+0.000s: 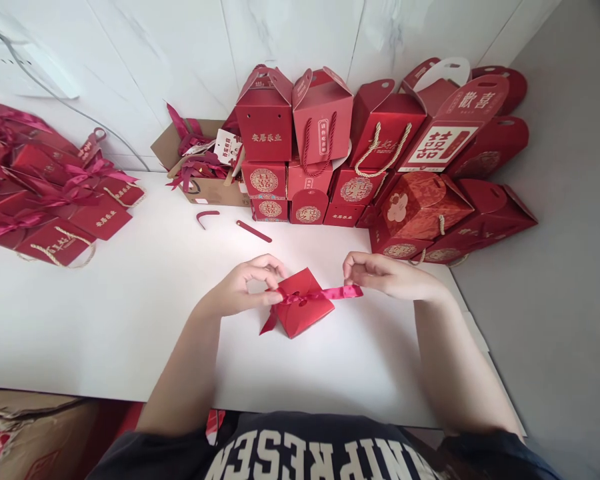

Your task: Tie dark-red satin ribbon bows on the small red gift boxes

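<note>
A red gift box [305, 320] lies on the white table in front of me, seen from above. A shiny pink-red ribbon [334, 293] is knotted over its top, with one tail hanging off the left side and the other stretched to the right. My left hand [253, 283] pinches the ribbon at the box's left edge between thumb and fingers. To the right of the box, my right hand [380, 275] has its fingers closed on the ribbon's right tail near its end.
Red gift boxes [323, 120] are stacked against the wall. Beside them stands a cardboard box [215, 192] of ribbons and tags. Two dark red strips [254, 231] lie in front. Several ribboned boxes [67, 233] are piled at left. A grey wall [555, 287] bounds the right.
</note>
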Available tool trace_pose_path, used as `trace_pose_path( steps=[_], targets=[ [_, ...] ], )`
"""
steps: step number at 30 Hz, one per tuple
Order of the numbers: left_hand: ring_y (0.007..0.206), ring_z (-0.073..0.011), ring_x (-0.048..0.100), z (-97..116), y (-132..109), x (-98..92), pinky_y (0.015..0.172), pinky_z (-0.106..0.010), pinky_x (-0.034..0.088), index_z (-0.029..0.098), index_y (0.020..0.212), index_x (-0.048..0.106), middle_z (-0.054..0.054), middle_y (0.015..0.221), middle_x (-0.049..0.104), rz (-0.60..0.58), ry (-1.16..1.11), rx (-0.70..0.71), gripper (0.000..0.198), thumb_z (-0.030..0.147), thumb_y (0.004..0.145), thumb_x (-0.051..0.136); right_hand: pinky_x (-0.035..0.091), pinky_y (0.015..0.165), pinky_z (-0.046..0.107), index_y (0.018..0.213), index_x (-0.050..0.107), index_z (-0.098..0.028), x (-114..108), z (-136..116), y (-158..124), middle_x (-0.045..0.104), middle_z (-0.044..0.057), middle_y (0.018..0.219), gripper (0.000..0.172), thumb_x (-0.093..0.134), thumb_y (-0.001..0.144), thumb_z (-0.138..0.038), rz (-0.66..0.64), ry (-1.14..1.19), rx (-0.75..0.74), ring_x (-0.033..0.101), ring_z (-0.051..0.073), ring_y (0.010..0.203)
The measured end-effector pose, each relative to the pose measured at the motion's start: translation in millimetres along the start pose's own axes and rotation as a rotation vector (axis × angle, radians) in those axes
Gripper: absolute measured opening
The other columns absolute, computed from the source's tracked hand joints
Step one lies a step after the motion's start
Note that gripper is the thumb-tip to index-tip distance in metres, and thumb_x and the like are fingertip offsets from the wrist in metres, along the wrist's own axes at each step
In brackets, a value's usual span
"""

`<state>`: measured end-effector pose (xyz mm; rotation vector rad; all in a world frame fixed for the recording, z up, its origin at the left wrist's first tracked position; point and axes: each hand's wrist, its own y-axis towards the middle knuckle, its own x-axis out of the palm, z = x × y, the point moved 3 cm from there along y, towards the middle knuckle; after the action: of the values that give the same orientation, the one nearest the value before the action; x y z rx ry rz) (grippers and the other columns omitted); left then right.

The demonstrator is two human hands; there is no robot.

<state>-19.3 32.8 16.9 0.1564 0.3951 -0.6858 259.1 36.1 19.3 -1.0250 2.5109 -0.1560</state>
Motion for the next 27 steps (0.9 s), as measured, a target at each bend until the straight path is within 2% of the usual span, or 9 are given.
trace_pose_path(
  steps=[2,6,10,13,15,18,20,23,27],
  targets=[
    [0.081,-0.0163,0.06,3,-5,-6.6,0.079,-0.031,0.049,0.015,0.061,0.063,-0.007,0.092,0.062,0.012,0.044,-0.057,0.034,0.039,0.085,0.062,0.044,0.072,0.029,0.097,0.056,-0.019,2,1,2,0.065,0.004,0.084,0.025,0.045,0.095,-0.04,-0.011,0.062,0.042,0.058,0.015,0.073],
    [0.053,-0.0129,0.056,1,-14,-3.7,0.054,-0.026,0.046,0.014,0.059,0.056,-0.002,0.057,0.055,-0.071,-0.015,-0.385,0.047,0.051,0.088,0.055,0.044,0.063,0.027,0.085,0.058,-0.018,20,-4,12,0.059,0.001,0.069,0.045,0.041,0.095,-0.057,-0.046,0.062,0.063,0.054,0.014,0.062],
    [0.043,-0.0114,0.052,2,-17,3.5,0.043,-0.022,0.039,0.015,0.065,0.062,0.002,0.047,0.048,-0.098,-0.018,-0.566,0.042,0.055,0.079,0.063,0.036,0.054,0.024,0.074,0.058,-0.018,33,-7,20,0.05,-0.003,0.06,0.042,0.053,0.089,-0.057,-0.01,-0.069,0.021,0.046,0.01,0.056],
    [0.039,-0.008,0.045,5,-17,4.9,0.038,-0.02,0.032,0.016,0.064,0.065,0.004,0.047,0.046,-0.092,0.018,-0.567,0.038,0.053,0.075,0.068,0.029,0.048,0.022,0.072,0.058,-0.018,38,-5,23,0.044,-0.005,0.057,0.038,0.061,0.084,-0.053,-0.016,-0.092,0.01,0.039,0.008,0.051],
    [0.041,-0.0086,0.048,7,-17,5.6,0.041,-0.02,0.035,0.017,0.064,0.065,0.003,0.048,0.052,-0.081,0.008,-0.547,0.037,0.051,0.077,0.066,0.029,0.046,0.022,0.071,0.057,-0.018,41,-5,22,0.043,-0.006,0.056,0.036,0.062,0.084,-0.052,-0.07,-0.04,0.025,0.038,0.007,0.048],
    [0.053,-0.0111,0.057,12,-15,7.7,0.05,-0.021,0.042,0.017,0.067,0.066,-0.002,0.06,0.067,-0.016,-0.001,-0.473,0.036,0.049,0.082,0.063,0.037,0.05,0.022,0.073,0.056,-0.018,43,-10,18,0.051,-0.005,0.057,0.034,0.06,0.087,-0.049,-0.187,0.063,0.008,0.047,0.009,0.05],
    [0.058,-0.0109,0.057,14,-13,9.8,0.052,-0.021,0.041,0.017,0.069,0.068,-0.002,0.068,0.071,0.049,0.027,-0.397,0.035,0.049,0.083,0.063,0.041,0.055,0.023,0.075,0.056,-0.018,42,-15,15,0.058,-0.002,0.062,0.032,0.06,0.088,-0.047,-0.207,0.101,-0.03,0.052,0.011,0.056],
    [0.057,-0.0094,0.051,15,-9,13.0,0.051,-0.021,0.037,0.017,0.069,0.067,-0.001,0.067,0.068,0.119,0.069,-0.333,0.035,0.048,0.083,0.063,0.039,0.056,0.023,0.073,0.054,-0.018,37,-18,13,0.055,-0.002,0.065,0.033,0.056,0.09,-0.046,-0.149,0.107,-0.049,0.047,0.01,0.058],
    [0.047,-0.006,0.04,11,-4,14.4,0.044,-0.021,0.031,0.017,0.065,0.063,0.001,0.062,0.063,0.112,0.04,-0.359,0.036,0.048,0.083,0.063,0.035,0.058,0.024,0.071,0.053,-0.017,30,-16,15,0.049,-0.003,0.065,0.036,0.052,0.093,-0.046,-0.015,0.034,-0.079,0.042,0.01,0.06]
  ],
)
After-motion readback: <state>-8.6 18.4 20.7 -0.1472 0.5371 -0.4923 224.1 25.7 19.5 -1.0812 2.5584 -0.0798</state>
